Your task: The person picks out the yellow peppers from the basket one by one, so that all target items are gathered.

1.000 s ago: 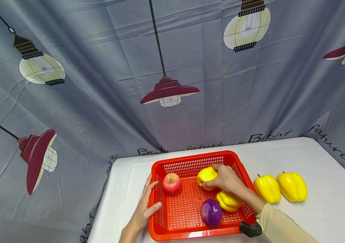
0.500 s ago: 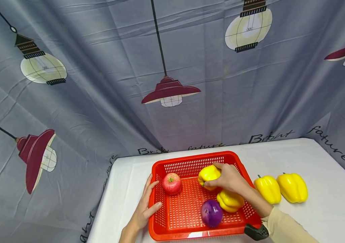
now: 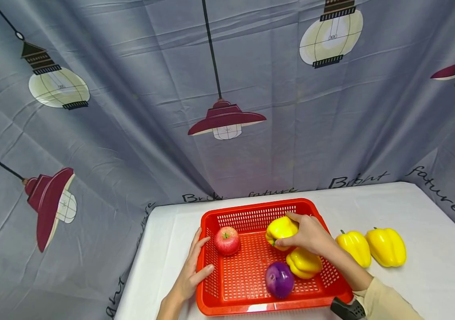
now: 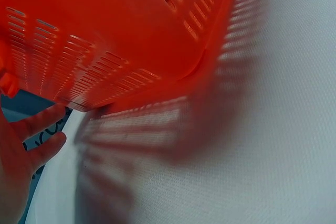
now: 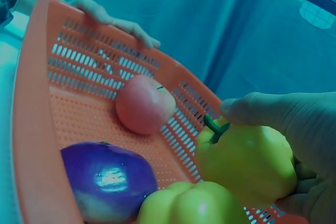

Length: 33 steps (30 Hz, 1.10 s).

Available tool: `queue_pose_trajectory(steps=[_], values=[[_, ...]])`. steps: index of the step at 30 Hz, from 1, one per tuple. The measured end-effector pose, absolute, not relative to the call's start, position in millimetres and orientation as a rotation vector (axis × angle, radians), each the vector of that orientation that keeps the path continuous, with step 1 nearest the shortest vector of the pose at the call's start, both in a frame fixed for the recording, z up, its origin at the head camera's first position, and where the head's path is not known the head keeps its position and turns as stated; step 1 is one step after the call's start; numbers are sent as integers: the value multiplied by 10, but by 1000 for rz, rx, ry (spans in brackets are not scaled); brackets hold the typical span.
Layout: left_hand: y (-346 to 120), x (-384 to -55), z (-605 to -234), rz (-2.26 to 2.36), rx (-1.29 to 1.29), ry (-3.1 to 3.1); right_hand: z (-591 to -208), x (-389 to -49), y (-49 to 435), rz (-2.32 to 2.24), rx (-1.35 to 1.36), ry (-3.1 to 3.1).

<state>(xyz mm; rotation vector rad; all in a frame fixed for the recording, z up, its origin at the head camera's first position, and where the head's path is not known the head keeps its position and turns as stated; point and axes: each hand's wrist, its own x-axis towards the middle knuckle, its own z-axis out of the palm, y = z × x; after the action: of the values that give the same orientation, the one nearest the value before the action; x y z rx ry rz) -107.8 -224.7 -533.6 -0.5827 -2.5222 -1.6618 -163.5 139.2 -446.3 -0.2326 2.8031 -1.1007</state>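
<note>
My right hand grips a yellow bell pepper between thumb and fingers, over the right part of a red plastic basket. In the right wrist view, the held pepper has its green stem toward the apple. My left hand rests on the basket's left rim with its fingers extended. Inside the basket are a red apple at the left, a glossy purple round vegetable near the front, and a second yellow bell pepper beside it, just below my right hand.
Two more yellow bell peppers, one nearer and one farther right, lie on the white table right of the basket. A grey curtain printed with lamps hangs behind and beside the table.
My right hand and the gripped pepper have shifted slightly to the right, and the forearm with them. The left hand, the basket and the other things stay where they were.
</note>
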Motion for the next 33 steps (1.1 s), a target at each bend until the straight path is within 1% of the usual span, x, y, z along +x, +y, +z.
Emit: queue_pose_trajectory(steps=[8,17,33], values=[[-2242,-1078,-5337,-1651,-572,-2535,-4384,-1534,1426,-1089,-256,2800],[-2261,-1097,-5364,-1649,-596,-2556,-4232,-1436,1524,-1158,-347,2806],[-2256,-1084,-5356,-1656,-583,-2544,-4090,-1250,1790,-1201,-305,2720]])
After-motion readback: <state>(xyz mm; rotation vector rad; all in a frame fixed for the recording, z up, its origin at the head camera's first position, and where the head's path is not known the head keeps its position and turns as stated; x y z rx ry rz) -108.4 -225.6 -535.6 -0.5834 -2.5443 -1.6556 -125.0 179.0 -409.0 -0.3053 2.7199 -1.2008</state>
